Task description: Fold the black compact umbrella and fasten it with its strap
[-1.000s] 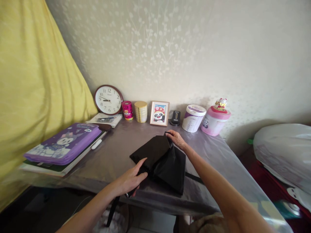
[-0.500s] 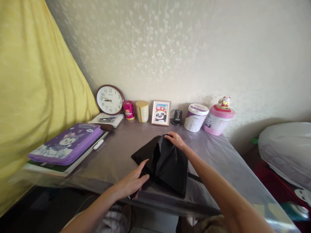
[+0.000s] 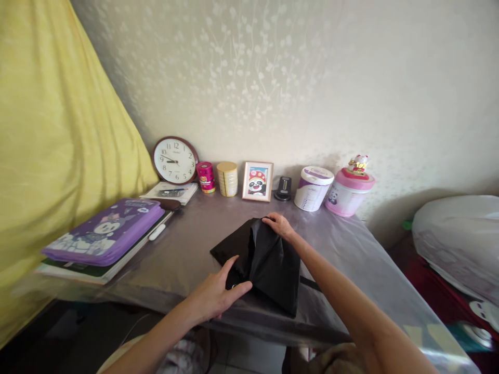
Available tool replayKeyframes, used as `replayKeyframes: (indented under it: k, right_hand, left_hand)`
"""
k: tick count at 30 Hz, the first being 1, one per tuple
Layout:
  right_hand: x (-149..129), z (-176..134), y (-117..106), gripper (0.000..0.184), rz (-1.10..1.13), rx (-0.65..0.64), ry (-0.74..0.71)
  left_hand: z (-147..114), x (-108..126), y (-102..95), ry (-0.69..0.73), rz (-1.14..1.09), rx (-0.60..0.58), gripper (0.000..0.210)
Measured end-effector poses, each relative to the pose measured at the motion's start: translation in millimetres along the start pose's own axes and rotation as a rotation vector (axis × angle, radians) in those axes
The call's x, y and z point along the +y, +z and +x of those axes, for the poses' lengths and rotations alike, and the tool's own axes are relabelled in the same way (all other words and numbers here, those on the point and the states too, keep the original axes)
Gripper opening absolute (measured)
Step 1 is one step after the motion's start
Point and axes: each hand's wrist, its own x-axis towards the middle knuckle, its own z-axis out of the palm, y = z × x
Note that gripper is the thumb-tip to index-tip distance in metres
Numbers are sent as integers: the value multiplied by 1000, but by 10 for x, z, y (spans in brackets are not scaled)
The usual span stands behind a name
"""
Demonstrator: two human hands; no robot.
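A black bag [image 3: 278, 275] of thin, slightly glossy material lies on the table, its mouth gaping toward the left. My right hand [image 3: 279, 227] pinches the upper edge of that mouth and holds it raised. At the opening, my left hand [image 3: 214, 296] has its thumb and forefinger spread, the thumb tip against the bag's edge. Between them shows a small dark object [image 3: 234, 285] with a shiny end. Its kind cannot be made out, and the bag and my hand hide most of it. The other left fingers are hidden beneath the palm.
A purple case [image 3: 105, 234] rests on books at the left. Along the wall stand a clock [image 3: 175, 160], a pink tin [image 3: 206, 177], a yellow-lidded container [image 3: 227, 179], a framed panda picture [image 3: 257, 182], a black device [image 3: 283, 188] and two tubs [image 3: 313, 189]. The table's edge runs along the right.
My left hand has shifted slightly right to the bag's mouth, its thumb spreading farther. The dark object that stuck out below the palm now shows between thumb and forefinger. My right hand keeps its pinch.
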Motion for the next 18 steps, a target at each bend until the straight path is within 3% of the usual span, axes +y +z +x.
replayKeyframes:
  k: [6,18]
  right_hand:
    - [-29,-28,-10,24,-18,11,-6]
    - [-13,-22,0,23,-61,18,-4]
  left_hand:
    - [51,102,98,-21,409,227,82]
    - [116,109,127,-32,600,274,54]
